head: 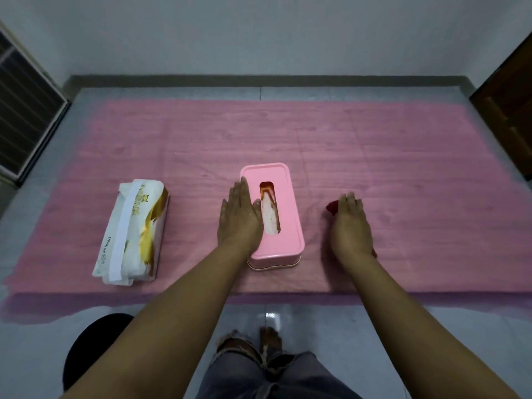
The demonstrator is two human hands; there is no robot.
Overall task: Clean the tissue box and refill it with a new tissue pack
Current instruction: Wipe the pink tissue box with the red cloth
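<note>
A pink tissue box (288,226) lies flat on the pink cloth (403,156), with a white tissue showing in its top slot. My left hand (240,217) rests flat against the box's left side, fingers stretched out. To the right, my right hand (349,223) lies over a dark red cloth (332,208), of which only small bits show at the fingertips and by the wrist. A new tissue pack (132,231), white with gold print and a white strip, lies on the left of the pink cloth, apart from both hands.
The pink cloth covers a low grey surface (86,96) against a white wall. A dark panel (26,110) stands at the left, a wooden door (512,105) at the right. A black round stool (95,349) and my jeans are below, on the tiled floor.
</note>
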